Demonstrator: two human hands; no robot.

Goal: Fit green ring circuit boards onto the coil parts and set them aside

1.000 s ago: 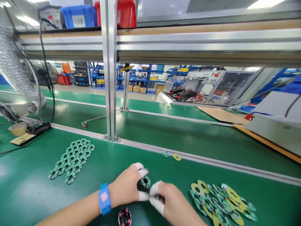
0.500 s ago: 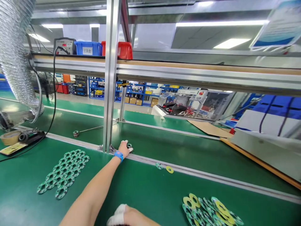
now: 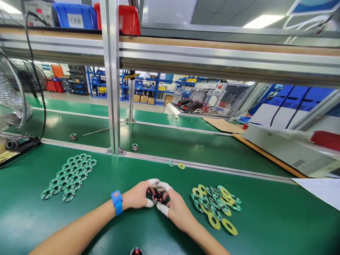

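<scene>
Between my two hands sits a small round part with a dark and red centre [image 3: 157,197], just above the green bench. My left hand [image 3: 140,194], with a blue wristband, grips its left side with white-covered fingertips. On its right side my right hand [image 3: 175,205] holds it the same way. A similar part [image 3: 136,251] is cut off by the bottom edge. Green ring boards [image 3: 71,174] lie in neat rows at the left. A loose pile of green and yellow rings [image 3: 216,203] lies at the right. A small coil part [image 3: 135,147] stands behind the metal rail.
An upright metal post [image 3: 111,81] rises from the rail [image 3: 212,169]. One green ring [image 3: 170,163] and one yellow ring [image 3: 181,165] lie by the rail. Another coil part [image 3: 73,136] stands farther left. A black cable [image 3: 44,106] hangs at the left; white paper [image 3: 321,191] lies right.
My left hand has left the coil part behind the rail and come back toward me. My right hand has moved up to meet it, and both now hold the round part. The view has shifted downward.
</scene>
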